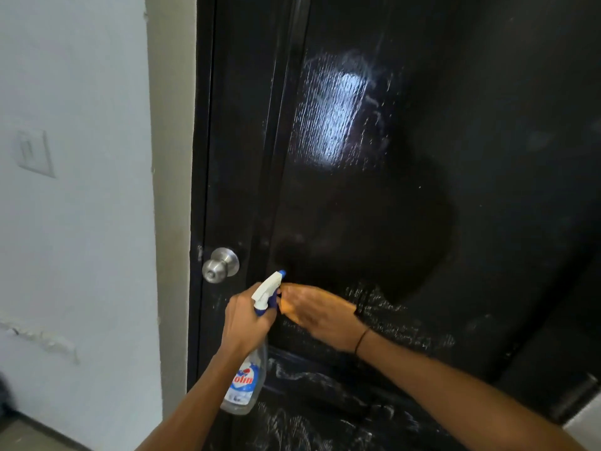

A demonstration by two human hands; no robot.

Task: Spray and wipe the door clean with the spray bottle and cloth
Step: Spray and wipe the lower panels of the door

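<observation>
Door (pixel 406 206), black and glossy, fills the middle and right of the view, with a bright patch of reflected light high on its panel and pale streaks and smears across its lower part. Round metal knob (pixel 220 265) sits at the door's left edge, just above and to the left of the hands. Left hand (pixel 245 322) grips the neck of a spray bottle (pixel 244 382), fingers curled round it below the trigger; the bottle stands upright in front of the door, its white head with a blue nozzle tip aimed up and right toward the panel, its clear body with a blue and red label hanging below the fist. Right hand (pixel 320 312) lies flat against the door just right of the bottle's head, fingers stretched out and pressing an orange cloth (pixel 287 309) onto the surface; the hand is blurred, so the cloth shows only as an orange edge under the fingers and its full shape cannot be told. Thin dark band (pixel 361 340) circles the right wrist. Pale wall (pixel 81 222) stands left of the door, bearing a white switch plate (pixel 35 153).
</observation>
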